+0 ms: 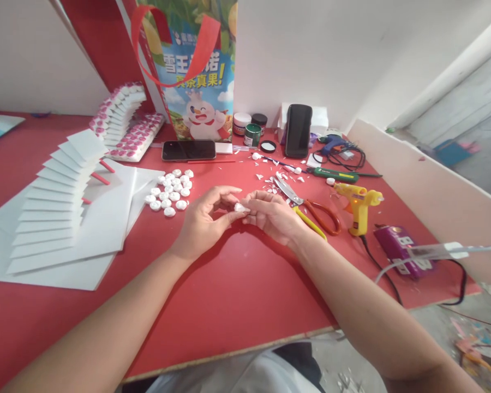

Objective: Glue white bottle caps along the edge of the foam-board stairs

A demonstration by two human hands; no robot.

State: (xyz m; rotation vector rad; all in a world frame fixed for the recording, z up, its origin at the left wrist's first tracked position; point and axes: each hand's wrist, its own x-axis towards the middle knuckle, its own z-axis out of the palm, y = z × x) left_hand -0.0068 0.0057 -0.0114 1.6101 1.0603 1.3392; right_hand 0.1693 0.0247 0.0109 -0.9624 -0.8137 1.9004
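Observation:
My left hand (202,221) and my right hand (272,215) meet over the red table (237,284), and both pinch one small white foam piece (240,207) between their fingertips. Just left of my left hand lies a cluster of several small white round foam pieces (171,192). Red-and-yellow-handled scissors (306,207) lie right beside my right hand, with white foam scraps (270,177) scattered behind them.
A yellow glue gun (358,203) stands at the right, a purple box (399,250) beyond it. White foam sheets (57,218) fan out at the left. A phone (188,150), a colourful bag (196,71), paint jars (251,128), a black upright device (298,131) and cables line the back.

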